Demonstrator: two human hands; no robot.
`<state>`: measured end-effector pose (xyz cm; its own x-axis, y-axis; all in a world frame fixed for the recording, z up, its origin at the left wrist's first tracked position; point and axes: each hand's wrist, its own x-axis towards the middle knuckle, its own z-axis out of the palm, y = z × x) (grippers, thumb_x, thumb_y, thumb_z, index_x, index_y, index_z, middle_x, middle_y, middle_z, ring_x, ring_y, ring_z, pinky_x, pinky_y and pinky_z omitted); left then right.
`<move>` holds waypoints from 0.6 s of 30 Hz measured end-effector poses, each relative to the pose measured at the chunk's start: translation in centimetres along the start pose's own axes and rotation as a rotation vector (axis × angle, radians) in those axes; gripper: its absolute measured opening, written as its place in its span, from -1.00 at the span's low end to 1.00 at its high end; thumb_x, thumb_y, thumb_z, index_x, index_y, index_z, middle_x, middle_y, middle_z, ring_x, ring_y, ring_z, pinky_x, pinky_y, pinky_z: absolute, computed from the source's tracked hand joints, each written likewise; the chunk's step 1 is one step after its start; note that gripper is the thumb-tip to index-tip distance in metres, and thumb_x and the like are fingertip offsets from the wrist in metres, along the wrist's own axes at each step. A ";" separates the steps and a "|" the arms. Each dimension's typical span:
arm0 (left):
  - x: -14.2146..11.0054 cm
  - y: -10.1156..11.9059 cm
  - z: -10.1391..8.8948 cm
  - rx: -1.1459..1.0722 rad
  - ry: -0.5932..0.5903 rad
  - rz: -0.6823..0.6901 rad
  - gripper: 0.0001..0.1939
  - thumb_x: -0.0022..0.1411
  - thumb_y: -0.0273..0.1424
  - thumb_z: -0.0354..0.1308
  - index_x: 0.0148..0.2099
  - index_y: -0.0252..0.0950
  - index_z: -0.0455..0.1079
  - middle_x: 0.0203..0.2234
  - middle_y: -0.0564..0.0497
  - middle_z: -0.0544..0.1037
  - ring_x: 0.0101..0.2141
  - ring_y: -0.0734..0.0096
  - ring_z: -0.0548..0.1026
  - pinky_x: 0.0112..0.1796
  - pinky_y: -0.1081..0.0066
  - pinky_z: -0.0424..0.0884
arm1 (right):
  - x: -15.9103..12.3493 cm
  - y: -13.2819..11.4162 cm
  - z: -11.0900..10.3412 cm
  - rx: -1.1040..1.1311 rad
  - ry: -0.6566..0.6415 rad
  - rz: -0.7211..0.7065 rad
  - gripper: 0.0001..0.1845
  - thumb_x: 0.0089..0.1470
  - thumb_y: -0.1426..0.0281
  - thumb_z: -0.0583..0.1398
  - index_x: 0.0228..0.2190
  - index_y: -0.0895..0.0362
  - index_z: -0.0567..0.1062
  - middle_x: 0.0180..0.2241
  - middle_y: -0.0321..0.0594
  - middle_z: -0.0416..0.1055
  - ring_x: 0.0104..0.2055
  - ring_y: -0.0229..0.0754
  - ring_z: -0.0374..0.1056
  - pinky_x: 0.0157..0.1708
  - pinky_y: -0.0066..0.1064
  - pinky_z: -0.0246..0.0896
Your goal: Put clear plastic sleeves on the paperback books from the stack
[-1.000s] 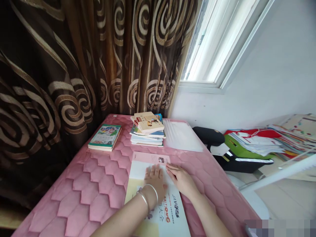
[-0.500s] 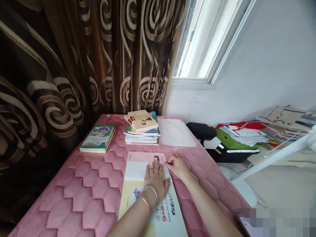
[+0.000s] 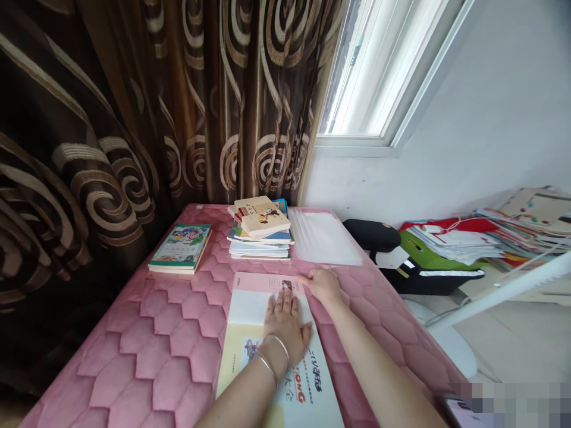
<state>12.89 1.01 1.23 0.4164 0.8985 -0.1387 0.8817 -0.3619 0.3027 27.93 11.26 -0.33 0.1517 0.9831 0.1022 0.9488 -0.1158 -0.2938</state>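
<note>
A large thin workbook [image 3: 250, 309] with a pink top band lies on the pink quilted table cover [image 3: 178, 333]. My left hand [image 3: 284, 324], with two thin bangles at the wrist, rests flat on the workbook's cover with fingers stretched out. My right hand [image 3: 325, 284] sits at the workbook's upper right corner, its fingertips curled against the edge there; whether it pinches the corner is unclear.
A stack of books [image 3: 261, 229] stands behind the workbook. A green-covered book [image 3: 181, 246] lies to the left, a clear plastic sleeve [image 3: 325, 238] to the right. A brown patterned curtain [image 3: 134, 119] hangs behind. Papers and bags [image 3: 459, 244] pile up at the right.
My right hand has slid up along the workbook's right edge to its upper corner. My left hand stays flat on the cover. The view shifted slightly.
</note>
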 end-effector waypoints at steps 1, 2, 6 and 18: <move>0.0 0.0 0.0 -0.007 -0.003 0.000 -0.28 0.28 -0.10 -0.34 0.34 -0.44 -0.14 0.32 -0.15 -0.19 0.30 0.15 -0.24 0.24 0.06 -0.27 | -0.2 0.0 0.0 0.001 0.003 0.005 -0.64 -0.01 0.08 0.17 -0.54 0.11 0.51 -0.42 -0.12 0.54 -0.26 -0.04 0.43 -0.24 -0.31 0.16; 0.0 0.0 0.0 -0.013 -0.004 0.000 -0.28 0.28 -0.10 -0.33 0.34 -0.45 -0.14 0.32 -0.15 -0.19 0.30 0.15 -0.24 0.24 0.07 -0.28 | -0.5 0.0 0.0 0.008 0.004 0.010 -0.65 -0.01 0.08 0.17 -0.53 0.11 0.50 -0.41 -0.13 0.54 -0.26 -0.06 0.43 -0.27 -0.33 0.16; 0.0 0.0 -0.1 -0.014 0.000 -0.003 -0.28 0.28 -0.10 -0.34 0.34 -0.46 -0.13 0.32 -0.16 -0.19 0.30 0.16 -0.24 0.24 0.07 -0.28 | -1.8 0.7 0.3 0.100 -0.016 0.006 -0.70 -0.09 0.10 0.24 -0.49 0.09 0.45 -0.33 -0.19 0.52 -0.26 -0.12 0.41 -0.39 -0.40 0.16; 0.0 0.0 0.2 -0.001 0.007 -0.003 -0.28 0.28 -0.10 -0.34 0.34 -0.46 -0.14 0.32 -0.15 -0.17 0.30 0.16 -0.23 0.24 0.07 -0.27 | -1.8 0.6 -0.5 0.118 -0.131 0.049 -0.67 -0.16 0.06 0.27 -0.54 0.07 0.46 -0.47 -0.29 0.53 -0.40 -0.16 0.42 -0.48 -0.44 0.11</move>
<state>12.90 0.99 1.06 0.4126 0.9011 -0.1333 0.8826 -0.3593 0.3030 28.37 9.34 -0.24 0.1521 0.9877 -0.0373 0.9010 -0.1540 -0.4056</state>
